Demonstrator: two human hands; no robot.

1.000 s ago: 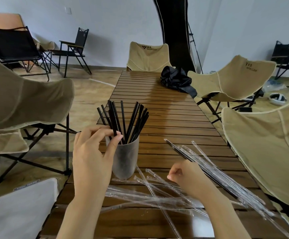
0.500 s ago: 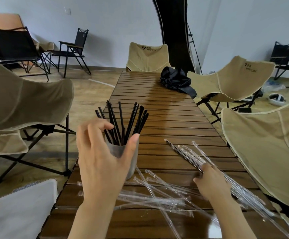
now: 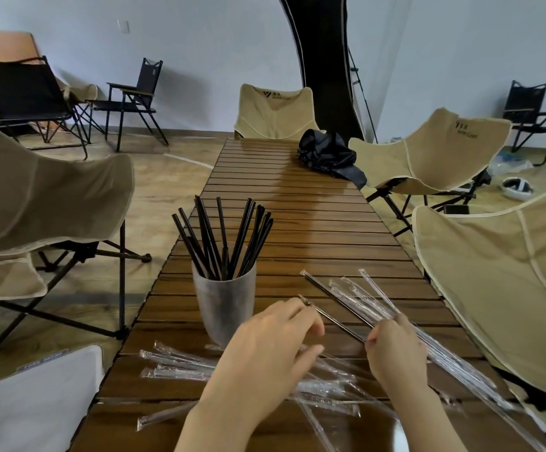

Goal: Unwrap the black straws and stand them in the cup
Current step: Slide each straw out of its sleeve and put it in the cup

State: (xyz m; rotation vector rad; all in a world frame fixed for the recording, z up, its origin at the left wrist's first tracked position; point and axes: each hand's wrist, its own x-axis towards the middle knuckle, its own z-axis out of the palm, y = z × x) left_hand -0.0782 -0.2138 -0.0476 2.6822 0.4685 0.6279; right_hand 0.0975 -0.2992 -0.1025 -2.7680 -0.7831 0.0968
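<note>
Wrapped straw (image 3: 340, 324): slanting over the bench (image 3: 314, 223), between both hands.
Right hand (image 3: 395, 357): fingers clamped on its near end.
Left hand (image 3: 265, 353): fingers curled at its far end; grip unclear.
Cup (image 3: 222, 305): upright, holding black straws (image 3: 211, 256).

Table: slatted wooden table (image 3: 297, 203), running from near to far.
Cup: frosted cup (image 3: 224, 308), upright, near left, with black straws (image 3: 226, 236) fanned out inside.
Right hand: right hand (image 3: 395, 353) pinches the near end of a wrapped straw (image 3: 338, 322).
Left hand: left hand (image 3: 265, 350), fingers curled at that straw's far end; grip unclear.
Right side: pile of wrapped straws (image 3: 434, 334).
Near edge: clear wrappers (image 3: 180, 367), scattered.
Far right: black bag (image 3: 328, 154).
</note>
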